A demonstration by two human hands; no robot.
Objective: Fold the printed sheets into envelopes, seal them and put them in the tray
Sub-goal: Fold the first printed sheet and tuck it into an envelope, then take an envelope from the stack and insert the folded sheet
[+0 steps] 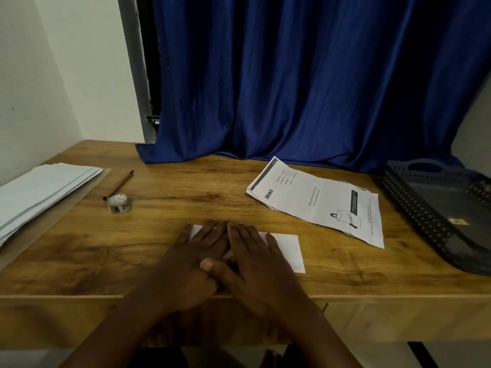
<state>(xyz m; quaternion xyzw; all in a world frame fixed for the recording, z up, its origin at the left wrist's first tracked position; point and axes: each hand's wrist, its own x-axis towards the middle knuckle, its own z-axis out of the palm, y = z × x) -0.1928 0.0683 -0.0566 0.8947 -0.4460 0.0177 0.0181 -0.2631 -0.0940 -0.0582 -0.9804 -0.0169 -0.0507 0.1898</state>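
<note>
A folded white sheet point(284, 248) lies near the front edge of the wooden table point(164, 251), pinned flat under both hands. The left hand point(196, 258) and right hand point(255, 261) rest side by side with fingers straight and spread, gripping nothing; pressing like this probably sets the crease. The printed sheets point(318, 200) wait just beyond, to the right, within easy reach. The dark perforated tray point(414, 205) stands at the far right. A stack of white envelopes point(42, 189), a tape roll point(119, 203) and a pencil point(119, 184) lie to the left, likely for sealing.
</note>
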